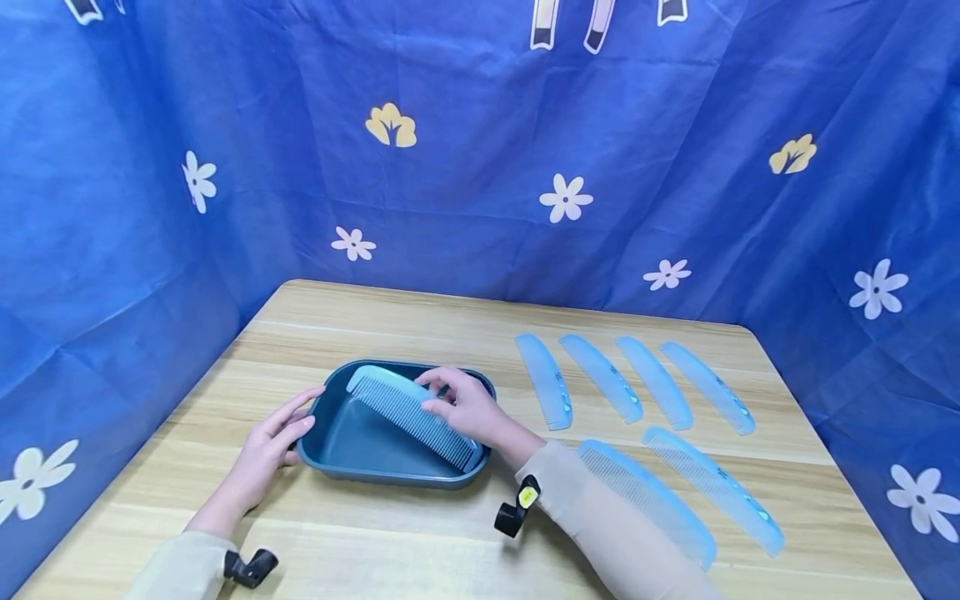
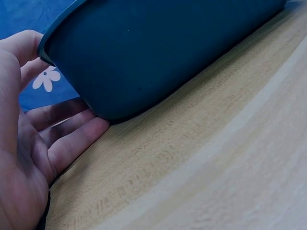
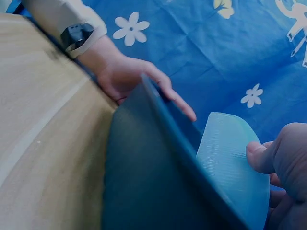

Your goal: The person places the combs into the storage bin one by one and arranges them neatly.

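A light-blue comb (image 1: 408, 417) slants over the dark teal plastic tub (image 1: 375, 477), its lower right end inside near the tub's right wall. My right hand (image 1: 468, 408) pinches the comb by its back edge; in the right wrist view the thumb (image 3: 259, 155) lies on the comb's face. At the tub's left end, my left hand (image 1: 262, 454) holds the rim and wall. The left wrist view has one digit hooked over the rim of the tub (image 2: 144, 52), while other fingers (image 2: 79, 143) touch its outside near the base. Whether more combs lie under the held one is hidden.
Several similar combs lie on the wooden table (image 1: 390, 550) to the right: a back row including one comb (image 1: 545, 382), and two nearer ones, one (image 1: 652, 496) partly behind my right sleeve. A blue flowered curtain (image 1: 465, 208) encloses the table at the back and sides.
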The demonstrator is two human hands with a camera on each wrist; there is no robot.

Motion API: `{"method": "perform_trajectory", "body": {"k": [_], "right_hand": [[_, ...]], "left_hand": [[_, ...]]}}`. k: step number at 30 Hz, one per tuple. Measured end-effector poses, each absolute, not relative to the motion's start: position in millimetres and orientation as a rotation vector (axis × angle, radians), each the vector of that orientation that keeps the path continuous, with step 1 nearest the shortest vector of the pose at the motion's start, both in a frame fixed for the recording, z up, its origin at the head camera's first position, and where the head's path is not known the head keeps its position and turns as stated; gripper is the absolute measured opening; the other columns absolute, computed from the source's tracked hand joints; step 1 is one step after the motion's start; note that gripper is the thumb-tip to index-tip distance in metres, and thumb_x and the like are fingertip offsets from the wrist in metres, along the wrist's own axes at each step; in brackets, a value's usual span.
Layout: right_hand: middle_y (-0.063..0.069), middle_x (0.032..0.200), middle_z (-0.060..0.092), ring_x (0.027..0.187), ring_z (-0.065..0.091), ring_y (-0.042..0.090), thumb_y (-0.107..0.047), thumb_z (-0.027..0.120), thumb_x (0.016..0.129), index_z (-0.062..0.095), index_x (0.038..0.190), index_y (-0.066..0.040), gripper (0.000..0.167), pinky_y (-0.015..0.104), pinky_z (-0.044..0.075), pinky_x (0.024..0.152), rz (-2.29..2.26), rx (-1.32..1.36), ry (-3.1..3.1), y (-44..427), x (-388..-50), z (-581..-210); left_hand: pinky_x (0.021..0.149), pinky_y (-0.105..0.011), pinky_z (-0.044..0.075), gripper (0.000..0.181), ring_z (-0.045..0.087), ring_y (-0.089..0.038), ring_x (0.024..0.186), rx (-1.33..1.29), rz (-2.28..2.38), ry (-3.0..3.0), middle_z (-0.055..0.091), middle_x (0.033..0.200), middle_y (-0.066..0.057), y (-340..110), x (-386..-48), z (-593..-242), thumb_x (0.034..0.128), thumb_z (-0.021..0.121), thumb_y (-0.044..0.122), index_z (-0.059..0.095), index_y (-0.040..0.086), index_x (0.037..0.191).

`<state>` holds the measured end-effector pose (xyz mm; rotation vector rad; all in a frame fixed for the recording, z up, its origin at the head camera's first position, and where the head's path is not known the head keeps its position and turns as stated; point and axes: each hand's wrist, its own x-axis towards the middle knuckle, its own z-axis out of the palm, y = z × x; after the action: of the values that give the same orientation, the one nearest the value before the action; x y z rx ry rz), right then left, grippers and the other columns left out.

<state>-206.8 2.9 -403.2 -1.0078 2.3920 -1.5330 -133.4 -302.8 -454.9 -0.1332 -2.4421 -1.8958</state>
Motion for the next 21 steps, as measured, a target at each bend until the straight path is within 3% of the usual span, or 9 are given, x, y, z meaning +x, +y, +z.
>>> {"method": "perform_trajectory", "body": {"k": [10,21], "right_hand": [[-0.004,0.090,0.049,0.061,0.042,0.007,-0.014,0.063,0.089,0.059,0.118,-0.012,0.028,0.018,0.039,0.055,-1.228,-1.217,2.443,-7,-207,-413],[-0.007,0.090,0.049,0.075,0.046,0.006,-0.017,0.062,0.090,0.061,0.116,-0.014,0.027,0.015,0.040,0.065,-0.819,-1.300,2.522,-13,-202,-411]], "left_hand": [[0.062,-0.036,0.054,0.046,0.054,-0.003,0.101,-0.138,-1.890,-2.448,0.032,0.137,-0.025,-303,-133,-456,0.1001,0.043,0.024,0.035,0.019,0.145],[0.064,-0.035,0.054,0.046,0.053,-0.001,0.101,-0.124,-1.893,-2.456,0.031,0.138,-0.028,-303,-133,-456,0.0997,0.044,0.027,0.035,0.019,0.145]]}}
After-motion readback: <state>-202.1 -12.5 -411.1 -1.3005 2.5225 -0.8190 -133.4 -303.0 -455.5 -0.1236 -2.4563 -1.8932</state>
